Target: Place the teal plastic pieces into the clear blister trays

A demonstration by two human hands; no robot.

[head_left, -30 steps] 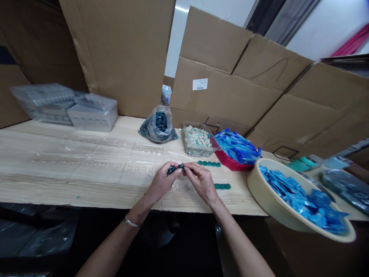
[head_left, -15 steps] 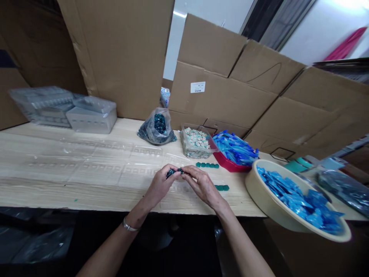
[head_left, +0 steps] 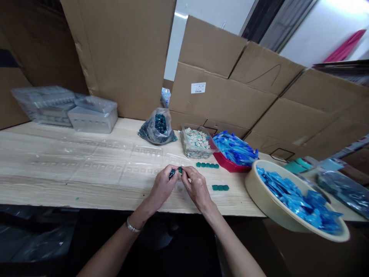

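My left hand [head_left: 163, 184] is closed around a few shiny dark green gem-like pieces [head_left: 172, 174]. My right hand [head_left: 197, 186] meets it at the fingertips, pinching a small green gem-like piece [head_left: 180, 169] between the two hands. Beneath the hands lies a clear plastic tray with small slots, partly hidden. To the right, a row of green gem-like pieces [head_left: 207, 165] sits behind a shorter row [head_left: 220, 187] of the same kind. More clear slotted trays [head_left: 99, 169] lie flat on the left of the table.
An open plastic bag [head_left: 148, 132] of dark green pieces stands at the back. Beside it are a clear box [head_left: 196, 150] of pale chips, a red tray [head_left: 230, 165] of blue packets and a cream basin [head_left: 259, 192] of blue packets. Clear containers [head_left: 93, 120] stand back left, before cardboard.
My right hand has drawn slightly left and its fingers have bent more, showing more of the shorter green row. The green piece at the fingertips now shows more clearly.
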